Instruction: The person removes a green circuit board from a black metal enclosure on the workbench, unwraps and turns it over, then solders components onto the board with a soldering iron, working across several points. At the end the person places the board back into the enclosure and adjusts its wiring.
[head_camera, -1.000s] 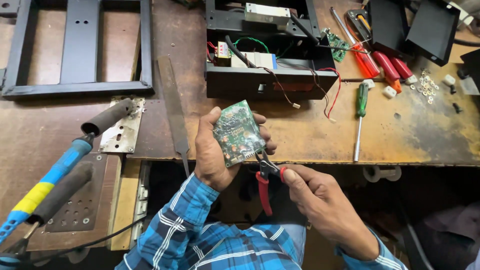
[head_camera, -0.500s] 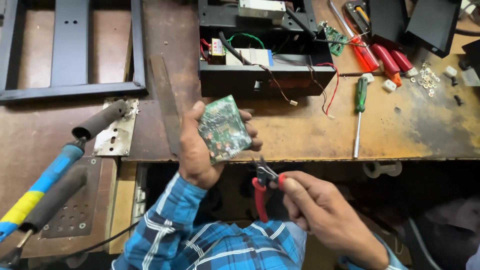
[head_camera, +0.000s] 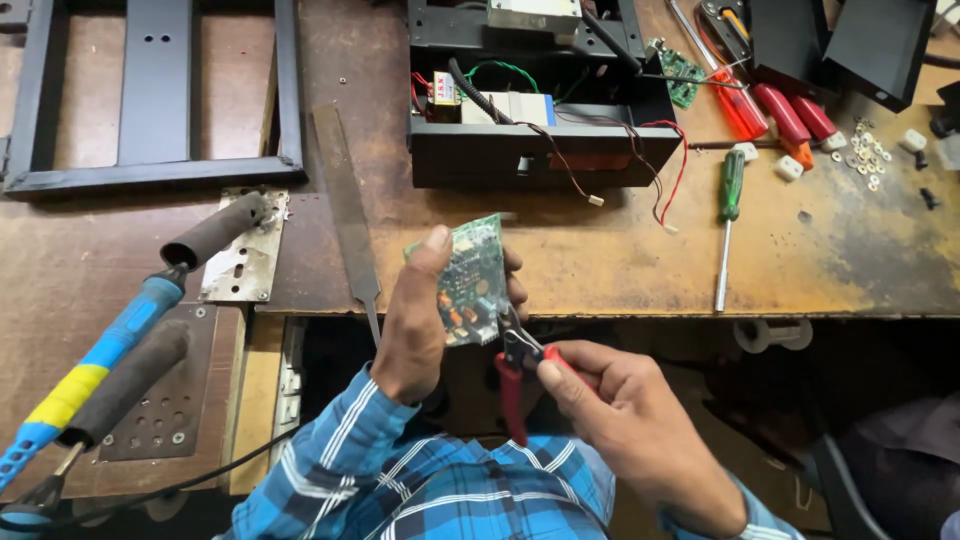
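Board and cutters, just below the black box (head_camera: 545, 150).
My left hand (head_camera: 415, 320) grips the board (head_camera: 468, 278) tilted for access; right hand (head_camera: 625, 420) squeezes cutters (head_camera: 515, 365) at its edge.

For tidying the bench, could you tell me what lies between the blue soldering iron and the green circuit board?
In the head view, a flat metal file lies between them.

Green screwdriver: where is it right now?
In the head view, the green screwdriver lies on the wooden bench, right of centre, tip toward the near edge, just right of the open black chassis and below the red-handled tools.
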